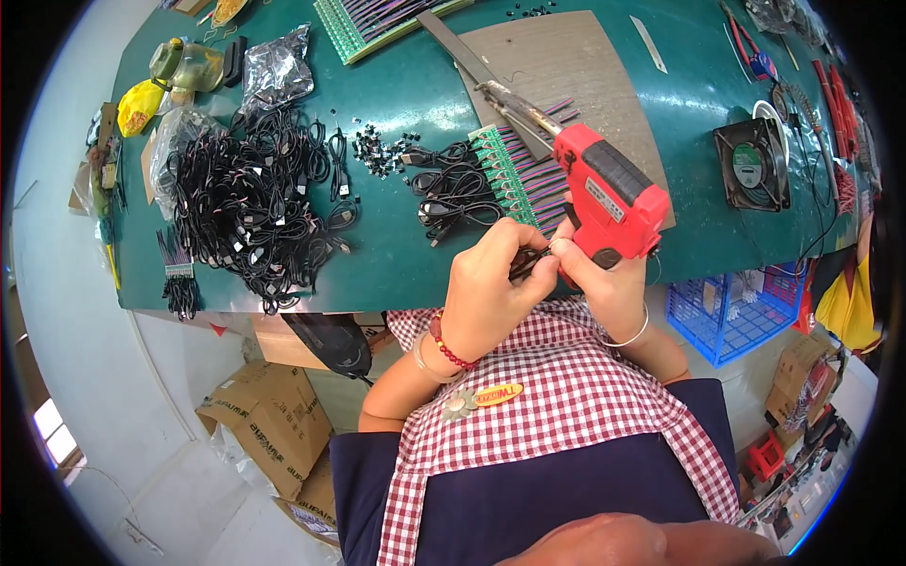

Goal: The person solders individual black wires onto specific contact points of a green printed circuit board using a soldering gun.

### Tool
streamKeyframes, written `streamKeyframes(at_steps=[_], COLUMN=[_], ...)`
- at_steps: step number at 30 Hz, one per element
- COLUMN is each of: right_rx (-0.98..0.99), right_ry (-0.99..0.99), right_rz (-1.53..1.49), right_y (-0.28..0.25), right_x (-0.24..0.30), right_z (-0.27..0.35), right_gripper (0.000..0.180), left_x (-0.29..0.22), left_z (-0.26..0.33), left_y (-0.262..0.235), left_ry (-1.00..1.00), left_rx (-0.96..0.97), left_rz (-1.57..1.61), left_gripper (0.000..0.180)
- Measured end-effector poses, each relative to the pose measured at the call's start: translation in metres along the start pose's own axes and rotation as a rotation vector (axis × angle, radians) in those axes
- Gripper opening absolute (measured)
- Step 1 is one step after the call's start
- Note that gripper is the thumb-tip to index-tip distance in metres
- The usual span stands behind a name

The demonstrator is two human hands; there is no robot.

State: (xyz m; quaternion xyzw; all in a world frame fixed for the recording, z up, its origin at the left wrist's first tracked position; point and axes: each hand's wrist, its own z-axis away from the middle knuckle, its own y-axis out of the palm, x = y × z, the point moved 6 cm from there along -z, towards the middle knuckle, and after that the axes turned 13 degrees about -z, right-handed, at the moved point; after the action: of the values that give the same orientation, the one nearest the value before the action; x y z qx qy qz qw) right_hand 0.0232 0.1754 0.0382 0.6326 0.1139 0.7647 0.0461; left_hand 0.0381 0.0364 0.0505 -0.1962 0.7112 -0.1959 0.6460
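Note:
My right hand is wrapped round the handle of a red soldering gun, whose metal nose points up and left over the worktop. Between the thumb and fingers of my left hand is a black cable, partly hidden. The fingertips of both hands meet at the table's near edge, and a thin light strand shows by my right thumb. Just beyond them lies a green circuit board strip with pink and purple wires. Bundled black USB cables lie against its left side.
A large heap of black cables covers the left of the green table. Small connectors lie scattered beside it. Under the strip is a brown board. A black fan stands right, above a blue crate.

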Motion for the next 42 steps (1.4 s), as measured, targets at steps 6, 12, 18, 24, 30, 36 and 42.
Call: streamKeyframes(at_steps=[6,12,18,24,30,36,42], right_rx=[-0.062,-0.016,-0.055,-0.008,-0.019,-0.037,-0.002], right_ry=[0.050,0.172,0.074,0.081,0.062,0.044,0.133], right_rz=[-0.029,-0.053,-0.219,-0.166,-0.148,-0.130,-0.080], right_y=[-0.003,-0.001,-0.003,0.001,0.002,-0.001,-0.003], right_x=[-0.011,-0.012,-0.010,-0.011,-0.008,-0.009,-0.011], right_z=[0.006,0.003,0.000,0.001,0.002,0.006,0.007], right_gripper=[0.007,0.044,0.044,0.045,0.045,0.044,0.045], left_x=[0.002,0.002,-0.004,0.003,-0.001,-0.006,-0.001], left_z=[-0.001,0.001,-0.001,0.001,0.006,0.010,0.007], left_y=[0.001,0.003,0.008,0.007,0.008,0.010,0.008], left_ry=[0.025,0.023,0.054,0.038,0.101,0.211,0.180], left_rx=[-0.124,-0.130,-0.049,-0.147,-0.205,-0.299,-0.306], left_rz=[-0.064,-0.008,-0.002,-0.012,-0.056,-0.154,-0.096], left_gripper=[0.015,0.015,0.016,0.018,0.020,0.022,0.020])
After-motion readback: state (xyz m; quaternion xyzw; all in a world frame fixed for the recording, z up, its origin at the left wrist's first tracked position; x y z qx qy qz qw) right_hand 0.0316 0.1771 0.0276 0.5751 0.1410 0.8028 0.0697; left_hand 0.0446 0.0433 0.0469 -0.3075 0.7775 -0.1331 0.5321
